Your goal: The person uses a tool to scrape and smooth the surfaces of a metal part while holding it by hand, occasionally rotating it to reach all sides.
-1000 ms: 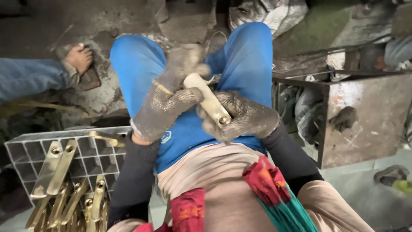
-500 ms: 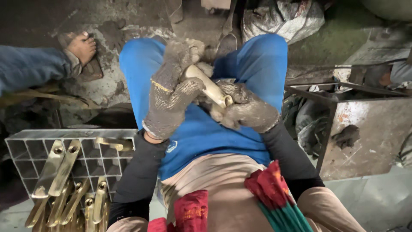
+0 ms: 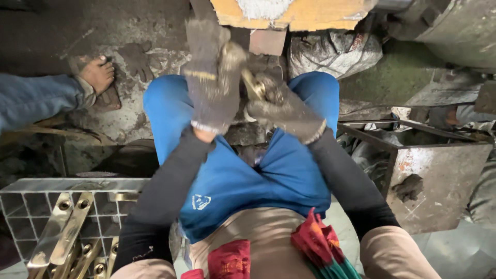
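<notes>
Brass handle blanks (image 3: 64, 232) are leaning in a grey gridded metal crate (image 3: 31, 199) at lower left. Above the blue-trousered knees, the gloved left hand (image 3: 212, 77) is clamping around a small brass piece (image 3: 253, 85), while the gloved right hand (image 3: 281, 106) is gripping its other end. A rusty metal box (image 3: 439, 186) is sitting at right.

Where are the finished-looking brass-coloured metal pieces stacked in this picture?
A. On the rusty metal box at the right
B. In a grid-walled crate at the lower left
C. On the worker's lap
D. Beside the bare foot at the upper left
B: the brass-coloured metal pieces stand leaning inside the grid-walled crate at the lower left, while the gloved left hand and right hand hold one more brass piece above the knees.
</notes>
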